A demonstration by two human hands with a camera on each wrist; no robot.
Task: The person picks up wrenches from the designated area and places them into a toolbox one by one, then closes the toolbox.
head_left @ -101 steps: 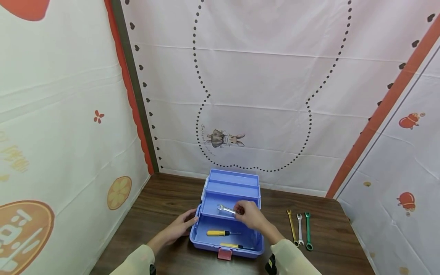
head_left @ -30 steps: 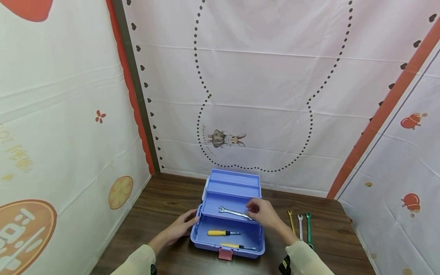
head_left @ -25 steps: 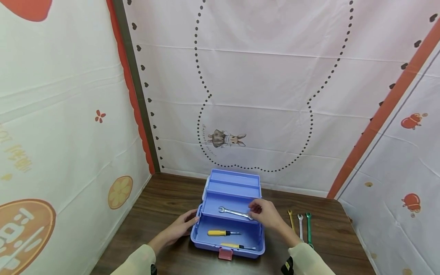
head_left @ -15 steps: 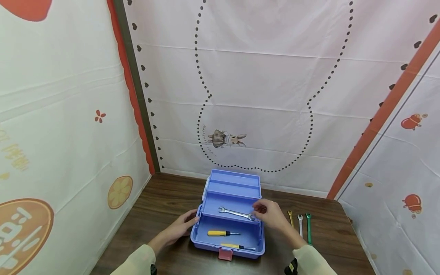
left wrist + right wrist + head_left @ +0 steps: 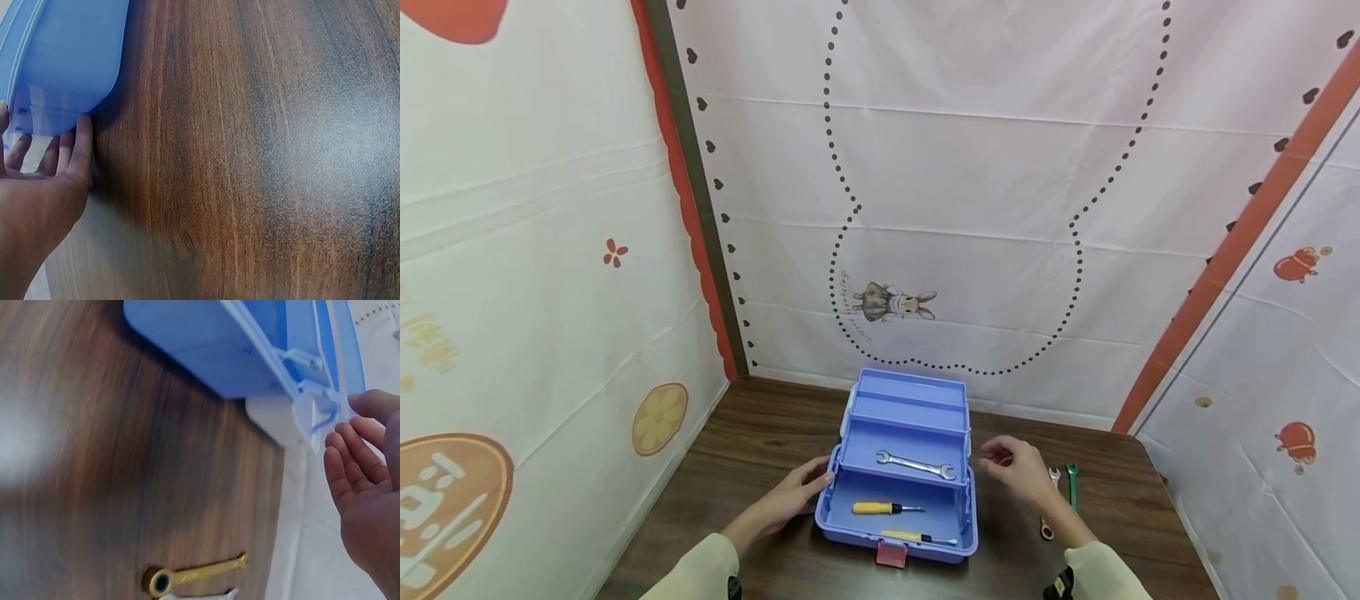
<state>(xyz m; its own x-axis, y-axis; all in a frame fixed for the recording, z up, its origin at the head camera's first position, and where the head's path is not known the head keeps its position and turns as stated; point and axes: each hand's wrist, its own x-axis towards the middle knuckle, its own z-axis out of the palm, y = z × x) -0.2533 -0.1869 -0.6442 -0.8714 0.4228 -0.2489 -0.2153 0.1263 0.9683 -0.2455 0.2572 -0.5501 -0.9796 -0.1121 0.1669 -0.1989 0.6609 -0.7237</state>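
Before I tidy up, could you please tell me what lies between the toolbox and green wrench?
The head view shows a gold wrench, a silver wrench and the right hand.

The left hand touches a blue box on a brown wood-grain table (glare whitens one patch).

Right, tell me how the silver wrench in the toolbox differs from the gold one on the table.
Colour: the silver wrench is bright and pale, the gold wrench a deep yellow metal.
Ends: the silver wrench has an open fork at both, the gold wrench a fork at one and a ring at the other.
Place: the silver wrench lies in the toolbox's blue tray, the gold wrench on the wooden table.
Both are unheld.
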